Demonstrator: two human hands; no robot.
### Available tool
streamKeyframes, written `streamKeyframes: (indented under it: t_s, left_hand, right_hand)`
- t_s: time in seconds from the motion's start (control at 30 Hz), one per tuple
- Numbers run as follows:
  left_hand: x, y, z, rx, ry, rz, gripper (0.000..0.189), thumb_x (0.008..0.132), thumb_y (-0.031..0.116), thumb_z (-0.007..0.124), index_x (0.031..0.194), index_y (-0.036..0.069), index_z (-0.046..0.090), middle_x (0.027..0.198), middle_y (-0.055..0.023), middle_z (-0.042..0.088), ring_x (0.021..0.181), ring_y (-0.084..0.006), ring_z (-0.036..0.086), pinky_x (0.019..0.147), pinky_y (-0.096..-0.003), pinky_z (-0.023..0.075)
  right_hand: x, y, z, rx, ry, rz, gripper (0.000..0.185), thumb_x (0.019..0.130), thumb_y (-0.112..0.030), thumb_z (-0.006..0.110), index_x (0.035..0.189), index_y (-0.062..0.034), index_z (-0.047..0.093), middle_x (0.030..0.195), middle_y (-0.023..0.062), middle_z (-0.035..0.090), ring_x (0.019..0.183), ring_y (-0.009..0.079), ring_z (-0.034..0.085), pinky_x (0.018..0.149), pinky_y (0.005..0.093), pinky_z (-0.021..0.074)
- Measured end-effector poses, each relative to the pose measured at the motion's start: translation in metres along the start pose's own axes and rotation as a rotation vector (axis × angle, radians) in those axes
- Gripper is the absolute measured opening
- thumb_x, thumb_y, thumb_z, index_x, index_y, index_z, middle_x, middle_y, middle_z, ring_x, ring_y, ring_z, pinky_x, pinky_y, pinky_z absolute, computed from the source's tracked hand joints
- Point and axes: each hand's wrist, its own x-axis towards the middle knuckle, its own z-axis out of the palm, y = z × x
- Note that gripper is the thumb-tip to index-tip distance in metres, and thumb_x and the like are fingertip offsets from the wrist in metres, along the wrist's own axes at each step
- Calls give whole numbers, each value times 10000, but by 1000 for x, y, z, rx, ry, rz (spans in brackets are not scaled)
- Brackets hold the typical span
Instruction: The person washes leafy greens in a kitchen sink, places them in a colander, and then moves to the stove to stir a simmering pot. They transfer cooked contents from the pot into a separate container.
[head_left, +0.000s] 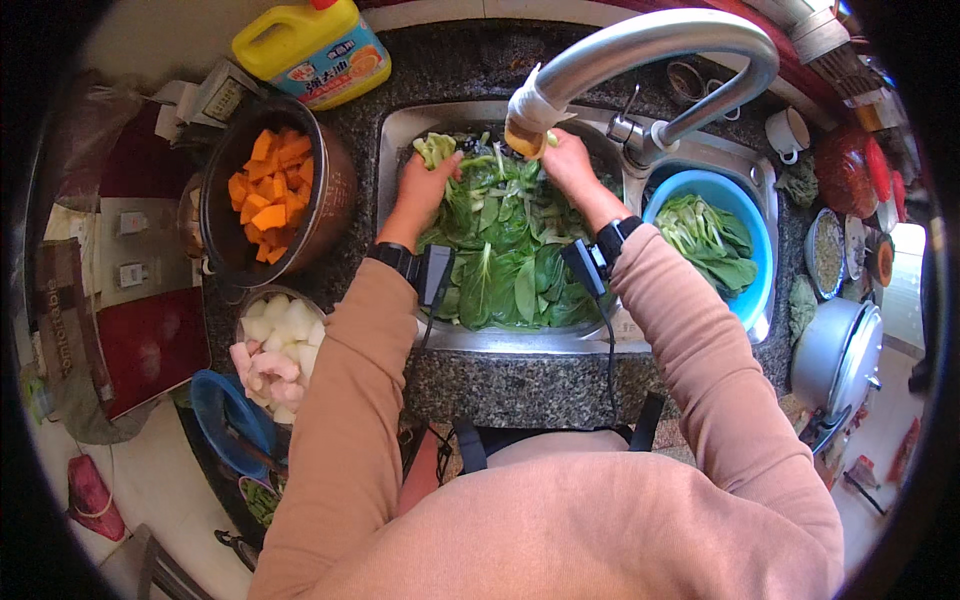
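Observation:
Leafy greens (510, 262) float in water in the large basin of a stainless steel sink (397, 124). At the basin's upper left, my left hand (427, 184) grips a bunch of pale green stalks (436, 148). My right hand (568, 161) is at the upper right of the greens, beside the faucet's cloth-wrapped end; a bit of pale stalk shows at its fingertips, the rest of its grip being partly hidden. In the smaller basin stands a light blue plastic bowl (759, 296) holding more greens (709, 240).
A curved metal faucet (660, 30) arches over the sink. Left are a pot (326, 195) of orange chunks, a bowl of white chunks and pink meat (281, 345), and a yellow jug (360, 75). Right stand a lidded metal pot (825, 352), small dishes and a white mug (787, 131).

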Motion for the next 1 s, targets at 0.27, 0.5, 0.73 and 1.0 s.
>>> streamKeyframes:
  t_s: [0.27,0.5,0.73,1.0]
  left_hand:
    - [-15,28,24,-374,-127,-163,306,873,342,501,959,50,530,697,-1,519,584,-92,489,502,-219,409]
    - [-27,19,43,-684,-15,-318,319,862,323,526,1017,45,541,798,-16,577,646,-116,540,561,-256,450]
    - [-28,7,35,-730,-190,-504,346,883,365,460,1008,57,557,862,-30,604,706,-153,580,648,-298,475]
    - [-26,1,35,-736,-251,-435,398,899,381,421,1061,29,512,943,-81,570,792,-188,569,707,-327,479]
  right_hand:
    - [-39,-37,28,370,-264,-31,273,824,-231,583,1030,-52,571,816,-12,594,667,54,488,609,206,405]
    - [-46,-33,44,450,-46,73,362,767,-301,657,970,-13,577,838,39,612,734,94,527,667,244,434]
    - [-44,-20,45,743,-198,226,232,800,-204,617,948,-29,580,808,29,612,688,103,548,613,244,439]
    - [-44,-14,46,890,-43,257,196,834,-179,543,941,-17,569,836,70,620,675,142,566,618,281,464]
